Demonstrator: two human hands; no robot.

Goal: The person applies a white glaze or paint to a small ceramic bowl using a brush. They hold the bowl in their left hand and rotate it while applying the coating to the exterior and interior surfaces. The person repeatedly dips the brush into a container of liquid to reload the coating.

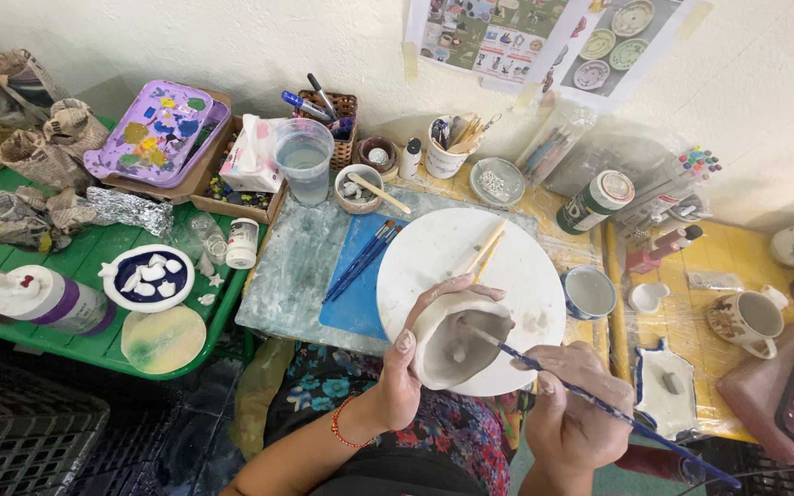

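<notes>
The left hand (415,367) is cupping one unglazed, matte grey clay bowl (457,344) over the near edge of the round white turntable (443,253), its palm hidden behind the bowl wall. The right hand (572,409) is pinching one thin blue-handled brush (599,400), whose tip is reaching inside the bowl and whose handle end is running toward the frame's lower right corner. Three more brushes (360,262) are lying on a blue mat (356,294) left of the turntable, and two wooden sticks (484,250) are resting on the disc.

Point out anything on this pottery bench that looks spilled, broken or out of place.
Nothing looks broken or spilled. The left hand holds an unglazed clay bowl while the right hand works a blue brush inside it. Paint stains mark the purple palette, and crumpled newspaper lies on the green table: ordinary studio mess.
</notes>
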